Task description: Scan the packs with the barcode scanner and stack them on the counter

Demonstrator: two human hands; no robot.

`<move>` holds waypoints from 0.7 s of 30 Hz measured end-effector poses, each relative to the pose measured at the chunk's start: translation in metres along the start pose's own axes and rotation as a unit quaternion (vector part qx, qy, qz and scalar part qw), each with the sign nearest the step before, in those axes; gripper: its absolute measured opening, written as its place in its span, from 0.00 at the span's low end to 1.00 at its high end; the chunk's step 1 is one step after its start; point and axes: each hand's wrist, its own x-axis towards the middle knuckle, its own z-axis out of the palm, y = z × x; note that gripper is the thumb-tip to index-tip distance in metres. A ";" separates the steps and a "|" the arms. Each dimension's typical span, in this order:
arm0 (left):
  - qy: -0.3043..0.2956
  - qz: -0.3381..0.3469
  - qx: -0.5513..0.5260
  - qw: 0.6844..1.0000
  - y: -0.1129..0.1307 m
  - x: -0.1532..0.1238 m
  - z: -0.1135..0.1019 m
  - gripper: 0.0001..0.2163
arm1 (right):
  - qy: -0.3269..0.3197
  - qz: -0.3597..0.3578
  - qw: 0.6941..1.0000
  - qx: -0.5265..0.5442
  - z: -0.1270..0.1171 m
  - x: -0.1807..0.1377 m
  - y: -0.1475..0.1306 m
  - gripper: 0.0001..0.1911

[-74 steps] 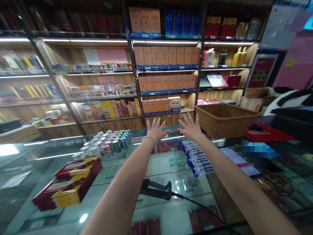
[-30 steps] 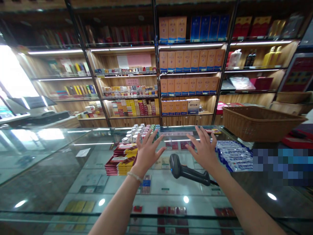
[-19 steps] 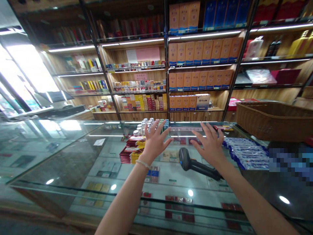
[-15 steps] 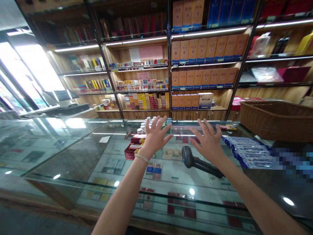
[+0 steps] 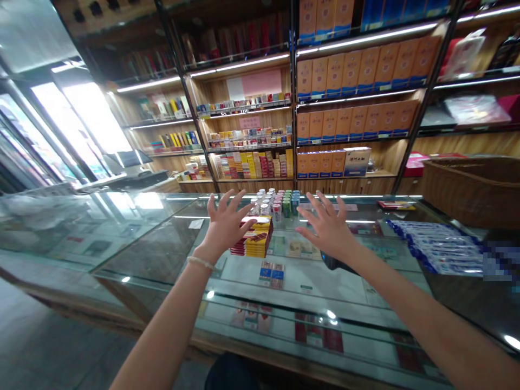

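Both of my hands hover above a glass display counter, palms down and holding nothing. My left hand is open with fingers spread, at the left side of a stack of red and yellow chocolate packs and partly in front of it. My right hand is open too, its fingers apart. Below it a black barcode scanner lies on the glass, largely hidden by the hand and forearm. Between and beyond my hands stand several rows of small cans.
Blue and white packets lie in a row on the right of the counter, near a brown woven basket. Shelves with orange boxes and cigarette packs line the back wall. A monitor stands at the left.
My left hand has moved left, uncovering more of the chocolate packs and cans. My right hand now covers more of the scanner. The camera view has shifted and tilted slightly.
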 end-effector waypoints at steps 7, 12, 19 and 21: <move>0.064 -0.064 0.016 0.996 -0.026 -0.042 0.011 0.13 | -0.034 -0.029 0.998 0.033 0.017 0.013 -0.050 0.31; 0.056 -0.069 0.021 0.996 -0.033 -0.065 0.026 0.15 | -0.047 -0.042 0.997 0.049 0.029 0.018 -0.072 0.30; 0.025 -0.047 0.010 0.999 -0.035 -0.077 0.029 0.18 | -0.082 -0.056 0.993 0.057 0.048 0.018 -0.082 0.31; 0.010 -0.044 0.008 0.999 -0.034 -0.081 0.030 0.20 | -0.097 -0.061 0.992 0.055 0.053 0.016 -0.085 0.31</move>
